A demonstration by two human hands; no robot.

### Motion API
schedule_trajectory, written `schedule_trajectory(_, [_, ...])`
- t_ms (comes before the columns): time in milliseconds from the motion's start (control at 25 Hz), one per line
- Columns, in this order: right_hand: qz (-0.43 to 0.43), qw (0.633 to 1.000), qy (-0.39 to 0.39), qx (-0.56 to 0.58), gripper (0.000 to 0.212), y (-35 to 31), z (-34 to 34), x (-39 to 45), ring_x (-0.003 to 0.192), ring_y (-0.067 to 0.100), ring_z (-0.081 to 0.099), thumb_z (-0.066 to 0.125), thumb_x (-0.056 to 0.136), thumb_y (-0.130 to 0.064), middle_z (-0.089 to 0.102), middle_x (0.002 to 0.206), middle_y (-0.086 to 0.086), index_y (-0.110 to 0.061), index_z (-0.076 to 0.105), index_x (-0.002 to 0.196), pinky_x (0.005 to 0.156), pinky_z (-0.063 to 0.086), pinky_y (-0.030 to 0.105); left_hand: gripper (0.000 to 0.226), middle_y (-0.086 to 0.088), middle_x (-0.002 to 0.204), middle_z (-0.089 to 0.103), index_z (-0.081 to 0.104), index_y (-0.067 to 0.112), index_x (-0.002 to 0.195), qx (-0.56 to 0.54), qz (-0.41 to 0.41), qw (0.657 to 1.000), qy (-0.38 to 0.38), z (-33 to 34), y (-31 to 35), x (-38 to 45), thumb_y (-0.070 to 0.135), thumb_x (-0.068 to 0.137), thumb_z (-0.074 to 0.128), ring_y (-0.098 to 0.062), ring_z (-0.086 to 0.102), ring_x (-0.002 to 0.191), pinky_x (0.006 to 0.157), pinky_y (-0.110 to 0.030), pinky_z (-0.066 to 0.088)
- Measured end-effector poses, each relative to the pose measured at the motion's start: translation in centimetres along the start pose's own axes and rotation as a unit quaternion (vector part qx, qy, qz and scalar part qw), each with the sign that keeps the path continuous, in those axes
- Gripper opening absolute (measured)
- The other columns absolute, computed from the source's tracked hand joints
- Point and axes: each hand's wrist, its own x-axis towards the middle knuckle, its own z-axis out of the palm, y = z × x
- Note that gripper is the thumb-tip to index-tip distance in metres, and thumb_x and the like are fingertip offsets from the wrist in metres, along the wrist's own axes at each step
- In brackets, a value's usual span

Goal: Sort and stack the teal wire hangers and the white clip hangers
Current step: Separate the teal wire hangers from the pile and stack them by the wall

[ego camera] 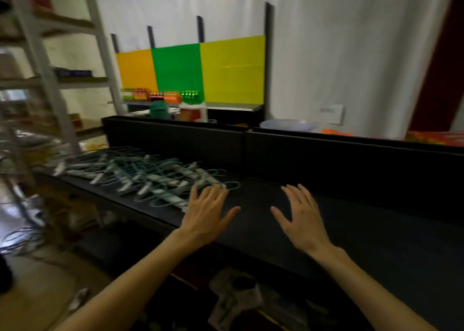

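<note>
Sorting not begun: mixed hanger pile (150,177) lies unsorted at centre left; left hand (208,212) and right hand (301,217) spread flat, grasping nothing

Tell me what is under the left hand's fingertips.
The left hand has straight fingers reaching onto the near end of the mixed hanger pile, over a teal wire loop. The hand covers what lies beneath it; blur hides finer detail.
</note>
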Motion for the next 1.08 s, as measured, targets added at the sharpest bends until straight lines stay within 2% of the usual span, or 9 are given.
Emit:
schedule_trajectory(200, [-0.068, 0.993, -0.078, 0.050, 0.067, -14.9, 10.1, 7.9, 0.149, 0.019, 0.021, 0.057, 0.094, -0.049, 0.039, 0.154, 0.001, -0.017, 0.038, 0.150, 0.120, 0.019, 0.036, 0.080, 0.003, 0.146, 0.051, 0.052, 0.024, 0.141, 0.006, -0.125, 0.992, 0.017, -0.9, -18.2, -3.3, 0.072, 0.091, 0.010, -0.021, 0.045, 0.136, 0.120, -0.051, 0.020])
schedule_trajectory(320, [-0.098, 0.988, -0.102, 0.064, 0.068, -20.9, 14.6, 12.9, 0.145, 0.021, 0.026, 0.055, 0.095, -0.052, 0.040, 0.152, 0.002, -0.018, 0.036, 0.150, 0.119, 0.022, 0.038, 0.067, 0.002, 0.140, 0.054, 0.055, 0.025, 0.135, 0.001, -0.187, 0.982, 0.015, 0.5, -27.2, -2.9, 0.069, 0.097, 0.022, -0.023, 0.049, 0.131, 0.116, -0.050, 0.025])
schedule_trajectory(440, [-0.092, 0.981, -0.169, 0.025, 0.087, -25.3, 18.9, 18.1, 0.145, 0.026, 0.027, 0.052, 0.089, -0.068, 0.035, 0.155, 0.005, -0.016, 0.026, 0.154, 0.118, 0.025, 0.043, 0.056, 0.000, 0.136, 0.054, 0.055, 0.023, 0.134, -0.018, -0.227, 0.974, 0.011, 2.4, -34.0, -1.1, 0.061, 0.100, 0.034, -0.025, 0.050, 0.128, 0.111, -0.048, 0.028])
schedule_trajectory(560, [-0.072, 0.971, -0.225, -0.038, 0.109, -28.5, 24.1, 23.0, 0.143, 0.032, 0.029, 0.049, 0.077, -0.084, 0.032, 0.156, 0.010, -0.014, 0.020, 0.156, 0.116, 0.027, 0.048, 0.051, -0.002, 0.139, 0.052, 0.054, 0.022, 0.135, 0.003, -0.215, 0.976, 0.015, 3.9, -39.0, 2.3, 0.056, 0.101, 0.039, -0.026, 0.050, 0.128, 0.109, -0.046, 0.030])
schedule_trajectory(720, [-0.042, 0.960, -0.262, -0.088, 0.121, -30.6, 29.1, 28.9, 0.139, 0.035, 0.037, 0.048, 0.067, -0.093, 0.037, 0.154, 0.013, -0.015, 0.022, 0.155, 0.111, 0.034, 0.052, 0.051, -0.003, 0.136, 0.053, 0.055, 0.019, 0.134, -0.006, -0.189, 0.982, -0.011, 5.9, -43.3, 8.5, 0.055, 0.101, 0.039, -0.027, 0.051, 0.127, 0.108, -0.046, 0.034])
schedule_trajectory(760, [-0.048, 0.954, -0.276, -0.107, 0.118, -30.7, 29.9, 29.9, 0.132, 0.034, 0.044, 0.050, 0.066, -0.093, 0.044, 0.148, 0.011, -0.015, 0.028, 0.152, 0.106, 0.041, 0.051, 0.051, -0.004, 0.137, 0.052, 0.055, 0.019, 0.135, -0.002, -0.180, 0.983, -0.016, 6.7, -44.1, 9.9, 0.054, 0.101, 0.039, -0.028, 0.050, 0.128, 0.108, -0.046, 0.035])
schedule_trajectory(840, [-0.064, 0.943, -0.302, -0.121, 0.096, -30.8, 30.7, 31.4, 0.108, 0.028, 0.057, 0.059, 0.067, -0.086, 0.060, 0.125, 0.007, -0.016, 0.047, 0.132, 0.089, 0.053, 0.046, 0.050, -0.005, 0.144, 0.049, 0.051, 0.019, 0.139, -0.005, -0.152, 0.988, -0.033, 8.0, -45.6, 12.4, 0.050, 0.102, 0.039, -0.029, 0.047, 0.131, 0.109, -0.045, 0.034])
schedule_trajectory(920, [-0.065, 0.946, -0.295, -0.116, 0.076, -30.9, 31.5, 31.7, 0.094, 0.023, 0.059, 0.066, 0.071, -0.077, 0.063, 0.110, 0.004, -0.019, 0.053, 0.117, 0.079, 0.056, 0.043, 0.051, -0.003, 0.154, 0.041, 0.044, 0.021, 0.147, -0.018, -0.096, 0.993, -0.069, 9.3, -47.0, 14.3, 0.047, 0.104, 0.035, -0.027, 0.039, 0.140, 0.115, -0.045, 0.028])
schedule_trajectory(1080, [-0.016, 0.964, -0.253, -0.080, 0.079, -31.0, 31.6, 32.3, 0.106, 0.021, 0.062, 0.067, 0.074, -0.072, 0.062, 0.123, 0.001, -0.020, 0.054, 0.131, 0.085, 0.056, 0.041, 0.069, -0.003, 0.161, 0.032, 0.015, 0.028, 0.160, -0.119, -0.010, 0.985, -0.124, 11.5, -49.6, 16.9, 0.062, 0.101, 0.026, -0.024, 0.030, 0.147, 0.119, -0.043, 0.023])
